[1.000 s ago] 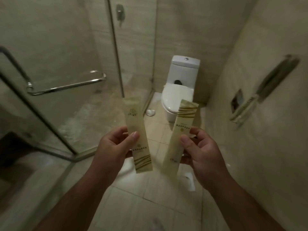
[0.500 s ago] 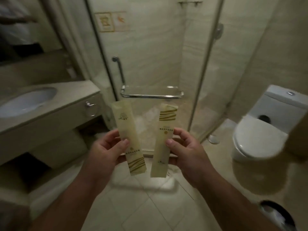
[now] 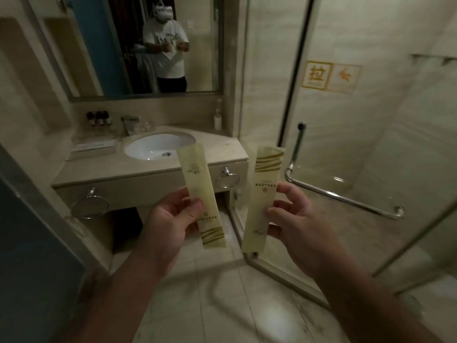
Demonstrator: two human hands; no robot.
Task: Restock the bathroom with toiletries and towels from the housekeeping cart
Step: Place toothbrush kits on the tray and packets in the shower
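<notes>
The left hand (image 3: 170, 219) pinches one pale sachet (image 3: 200, 197) between thumb and fingers, and the right hand (image 3: 294, 219) grips a second sachet (image 3: 262, 201). Both sachets stand nearly upright with gold stripes, their small print unreadable. They hang over open floor, near the sink desk (image 3: 138, 169); the glass shower door (image 3: 371, 144) at right bears a yellow "拉" sign (image 3: 317, 75).

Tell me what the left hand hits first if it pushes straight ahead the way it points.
Probably the vanity front below the sink; left hand, holding a packet, points there. Depth is unclear.
</notes>
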